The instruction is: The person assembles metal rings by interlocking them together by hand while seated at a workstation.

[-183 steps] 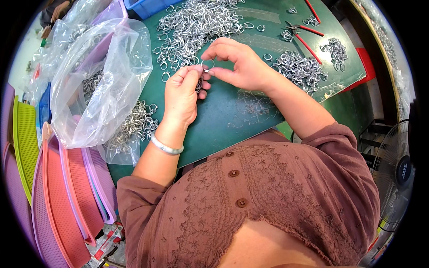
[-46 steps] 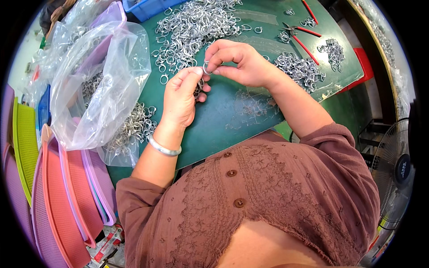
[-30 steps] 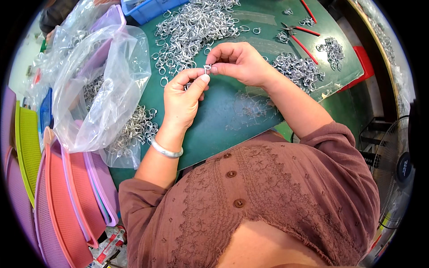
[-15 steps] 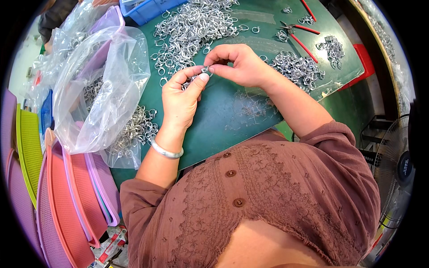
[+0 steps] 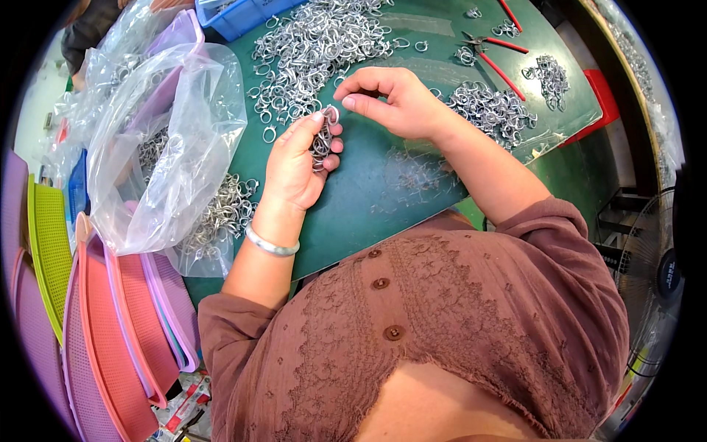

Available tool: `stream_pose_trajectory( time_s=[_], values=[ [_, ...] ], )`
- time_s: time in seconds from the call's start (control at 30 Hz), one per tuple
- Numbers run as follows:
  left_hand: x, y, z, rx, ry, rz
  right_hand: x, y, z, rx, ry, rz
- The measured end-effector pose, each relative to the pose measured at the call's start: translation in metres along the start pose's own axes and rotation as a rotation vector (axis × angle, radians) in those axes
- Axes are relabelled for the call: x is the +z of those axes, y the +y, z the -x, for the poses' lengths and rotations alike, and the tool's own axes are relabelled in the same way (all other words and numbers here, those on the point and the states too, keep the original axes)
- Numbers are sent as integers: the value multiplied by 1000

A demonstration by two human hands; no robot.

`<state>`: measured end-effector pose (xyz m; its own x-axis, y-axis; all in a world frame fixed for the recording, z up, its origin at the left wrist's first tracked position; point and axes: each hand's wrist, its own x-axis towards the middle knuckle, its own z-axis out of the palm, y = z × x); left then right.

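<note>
Bare table (image 5: 353, 210) lies open from its near edge to two hands: the left hand (image 5: 296, 163), fingers holding one bunch of rings (image 5: 321, 149); the right hand (image 5: 401, 107), fingers narrowly parted, apparently empty.

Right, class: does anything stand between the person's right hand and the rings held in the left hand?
Nothing visible stands between the right hand and the upper end of the rings. Lower down, the left hand has its fingers curled along the side facing the right hand.
</note>
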<state>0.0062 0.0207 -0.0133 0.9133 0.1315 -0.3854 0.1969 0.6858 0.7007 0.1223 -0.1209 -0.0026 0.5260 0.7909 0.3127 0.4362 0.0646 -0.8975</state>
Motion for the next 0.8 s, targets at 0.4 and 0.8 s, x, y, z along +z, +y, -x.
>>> stream_pose_trajectory(
  time_s=[0.4, 0.8],
  values=[
    [-5, 2, 1, -110, -90, 194, -5, 6, -1, 78, 53, 39],
    [19, 13, 3, -126, -266, 334, -22, 19, 4, -91, 288, 506]
  ],
)
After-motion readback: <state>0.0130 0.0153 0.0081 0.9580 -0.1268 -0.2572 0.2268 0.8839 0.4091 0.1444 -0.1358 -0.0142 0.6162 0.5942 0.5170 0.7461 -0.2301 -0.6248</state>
